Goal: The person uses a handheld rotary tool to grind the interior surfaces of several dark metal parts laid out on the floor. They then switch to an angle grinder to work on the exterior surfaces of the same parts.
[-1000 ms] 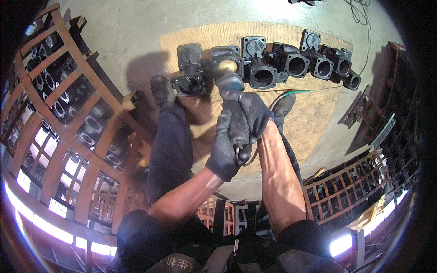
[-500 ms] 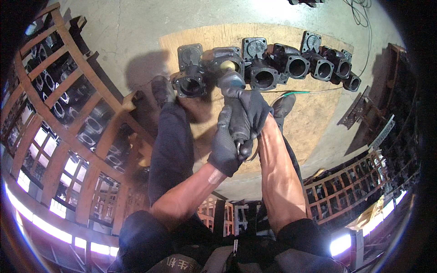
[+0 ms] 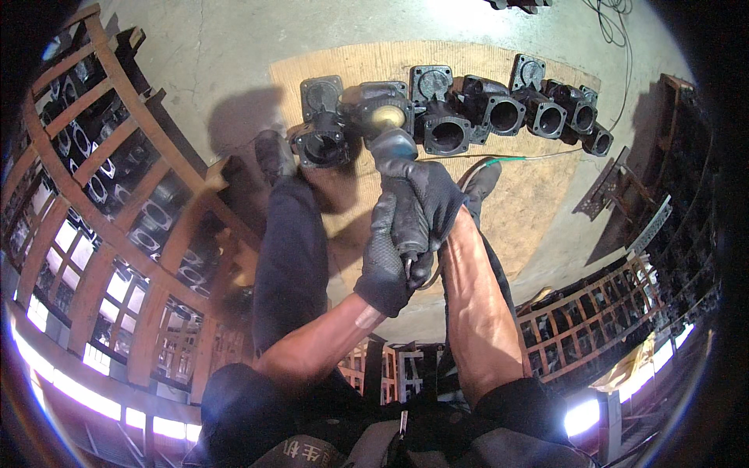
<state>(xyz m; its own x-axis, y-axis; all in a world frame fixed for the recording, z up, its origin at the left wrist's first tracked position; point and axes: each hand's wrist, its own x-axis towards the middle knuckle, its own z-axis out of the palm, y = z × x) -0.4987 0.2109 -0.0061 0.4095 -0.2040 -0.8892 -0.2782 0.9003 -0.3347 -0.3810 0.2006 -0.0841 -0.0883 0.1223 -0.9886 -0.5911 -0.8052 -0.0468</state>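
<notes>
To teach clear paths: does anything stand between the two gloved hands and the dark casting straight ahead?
Only the handheld tool, gripped by the left hand and right hand; its head reaches toward the dark casting. Neighbouring castings sit to either side. Nothing else visible intervenes.

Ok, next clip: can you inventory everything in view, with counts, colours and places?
Power tool: one, dark grey, in both hands
Round patch: one, yellowish, just beyond the tool; nature unclear
Castings: several, overlapping, black, in a row on the sheet
Sheet: one, tan, on the floor
Floor: one, grey, all around
Cable: one, partly green, by the right shoe
Crates: at least two, brown, left and lower right
Crated parts: many, black, inside them
Perforated pieces: at least two, dark and grey, right
Shoes: two, dark, upper middle
Legs: two, dark-clad, centre
Gloved hands: two, black, centre
</notes>
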